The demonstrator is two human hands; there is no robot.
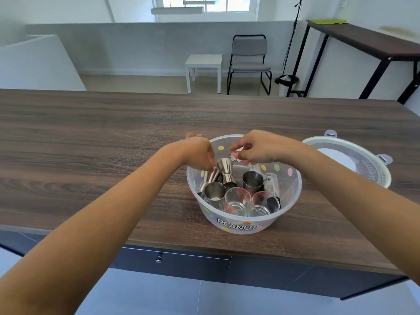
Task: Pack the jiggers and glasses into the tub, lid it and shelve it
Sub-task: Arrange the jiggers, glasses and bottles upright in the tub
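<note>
A clear round tub (pixel 244 223) printed "PEANUTS" stands on the wooden counter near its front edge. Inside it are steel jiggers (pixel 225 172), steel cups (pixel 252 179) and clear shot glasses (pixel 238 201). My left hand (pixel 197 148) reaches over the tub's left rim, with its fingertips closed on the upper end of a leaning jigger (pixel 210 177). Above the far side of the tub, my right hand (pixel 261 146) pinches a small shot glass with red print (pixel 236 155). The tub's clear lid (pixel 347 160) lies on the counter just right of the tub.
The dark wooden counter (pixel 113 144) stretches wide to the left and behind the tub. A drawer with a metal knob (pixel 159 258) sits below the front edge. Beyond the counter stand a white side table (pixel 203 64), a grey chair (pixel 248 62) and a tall dark table (pixel 363 46).
</note>
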